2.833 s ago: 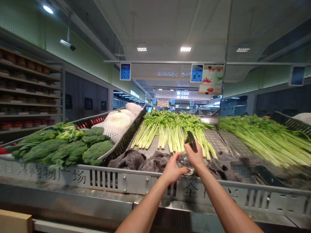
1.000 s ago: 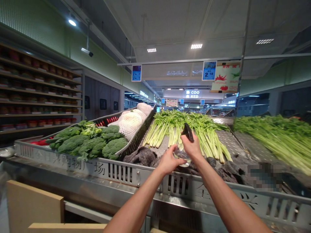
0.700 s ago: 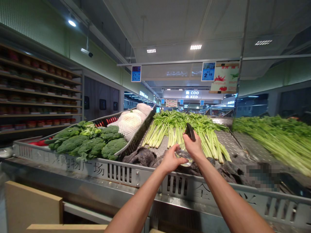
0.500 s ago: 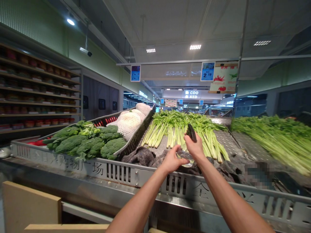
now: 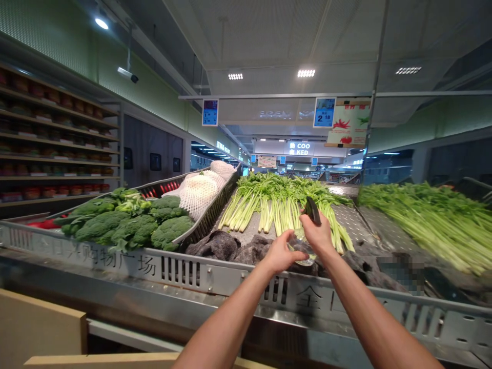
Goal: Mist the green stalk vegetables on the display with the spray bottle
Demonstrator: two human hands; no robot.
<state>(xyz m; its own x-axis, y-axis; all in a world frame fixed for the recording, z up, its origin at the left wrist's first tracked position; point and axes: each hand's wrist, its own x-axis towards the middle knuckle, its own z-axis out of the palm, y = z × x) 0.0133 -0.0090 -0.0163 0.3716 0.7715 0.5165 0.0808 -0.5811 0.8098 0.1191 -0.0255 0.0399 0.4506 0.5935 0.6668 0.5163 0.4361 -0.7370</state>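
Above the near edge of the celery display, both my hands are close together. My left hand [image 5: 282,253] curls its thumb and fingers around a clear, rounded plastic object [image 5: 306,259]; its full shape is hidden. Just to the right, my right hand [image 5: 318,233] is closed around a dark, curved piece [image 5: 312,210] that sticks up out of the fist. Whether the dark piece and the clear object are joined, I cannot tell. Behind my hands, bunches of celery [image 5: 269,202] lie with their pale stalks toward me.
Broccoli [image 5: 126,223] and net-wrapped produce [image 5: 200,192] fill the bin at left, behind a dark divider [image 5: 213,207]. Dark crumpled cloth [image 5: 215,247] lines the front, behind a slotted grey rail [image 5: 184,269]. A mirror panel [image 5: 418,205] stands at right. Wooden boards [image 5: 42,320] sit below.
The view has shifted slightly, so the display sits further left. My hands have moved a little right in the picture, keeping the same grips.
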